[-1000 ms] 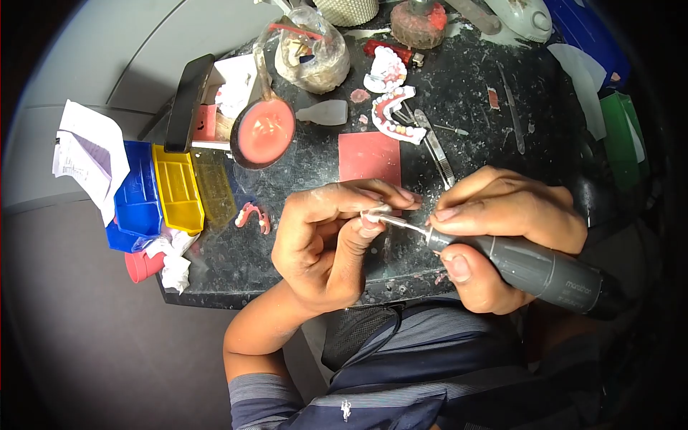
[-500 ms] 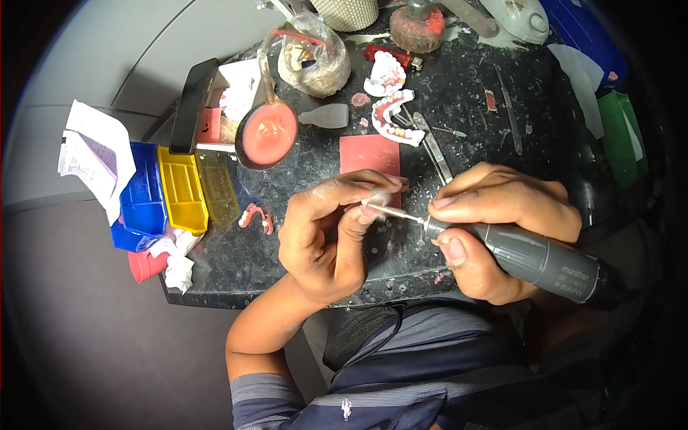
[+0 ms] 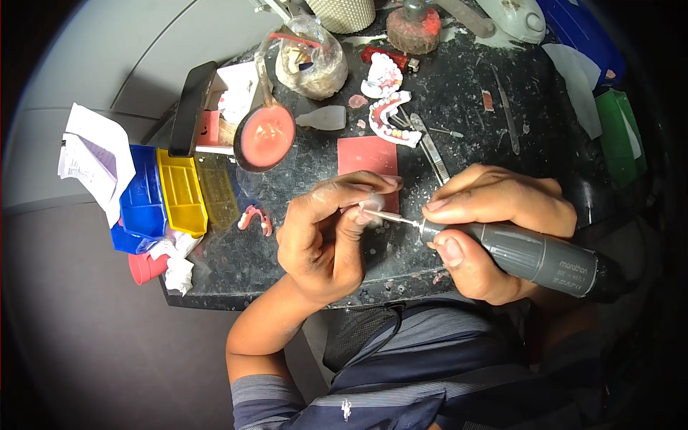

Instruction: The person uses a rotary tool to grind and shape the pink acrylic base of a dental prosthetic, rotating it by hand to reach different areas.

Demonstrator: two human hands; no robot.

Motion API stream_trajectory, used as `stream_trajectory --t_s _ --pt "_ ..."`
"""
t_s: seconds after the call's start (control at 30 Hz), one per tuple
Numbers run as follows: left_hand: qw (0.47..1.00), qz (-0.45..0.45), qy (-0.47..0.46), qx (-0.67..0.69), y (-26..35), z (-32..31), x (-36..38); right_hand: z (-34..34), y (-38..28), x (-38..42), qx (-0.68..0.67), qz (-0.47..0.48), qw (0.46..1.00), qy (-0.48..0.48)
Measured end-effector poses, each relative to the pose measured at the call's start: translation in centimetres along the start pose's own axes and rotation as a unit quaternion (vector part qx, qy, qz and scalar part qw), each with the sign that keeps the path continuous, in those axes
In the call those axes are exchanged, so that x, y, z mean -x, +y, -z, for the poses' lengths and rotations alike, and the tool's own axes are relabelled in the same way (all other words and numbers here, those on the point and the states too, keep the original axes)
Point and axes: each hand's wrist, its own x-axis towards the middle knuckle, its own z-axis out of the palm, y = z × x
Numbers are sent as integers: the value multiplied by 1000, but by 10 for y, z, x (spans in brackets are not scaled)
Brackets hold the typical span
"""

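My right hand [image 3: 494, 229] grips a dark grey rotary handpiece [image 3: 541, 259] marked "marathon", its thin metal shank pointing left. The bit at the end looks whitish and blurred, close to my left fingertips. My left hand [image 3: 326, 233] is closed in a pinch of thumb and fingers there; whatever small piece it holds is mostly hidden. Behind the fingertips lies a flat pink wax sheet [image 3: 367, 154]. Left of my left hand rests a small pink denture piece [image 3: 255, 220] with pale teeth.
Two dental models with pink wax [image 3: 383, 75] [image 3: 393, 122] stand beyond, near a metal tool [image 3: 433, 158] and a knife-like instrument [image 3: 507, 111]. A ladle of pink wax [image 3: 266, 136] is at back left. Yellow [image 3: 183, 190] and blue bins [image 3: 141, 193] sit at the left edge.
The handpiece and my right hand have shifted very slightly left. My left hand keeps its pinch, and the bit stays at its fingertips. The whole view has moved a little.
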Motion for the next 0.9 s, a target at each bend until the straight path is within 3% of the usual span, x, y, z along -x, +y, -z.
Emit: stream_trajectory --t_s 0.1,0.23,0.3,0.5,0.73,0.8,0.9 --pt "1000 10 1 1 2 0 0 -1 -7 2 -13 -72 997 4" --pt "1000 25 1 4 1 0 1 1 0 0 -14 6 1000 -7" --pt "1000 29 -4 3 0 1 3 0 -4 2 -13 -46 999 -10" --pt "1000 20 -5 5 -1 1 2 5 -9 -1 -3 -83 996 -26" --pt "1000 16 7 12 -1 -2 1 3 -4 0 -11 -30 999 -16" --pt "1000 16 7 5 1 -2 0 3 -9 0 -1 -94 995 -17" --pt "1000 7 6 6 -2 -2 1 4 -8 0 -6 -84 996 -22"
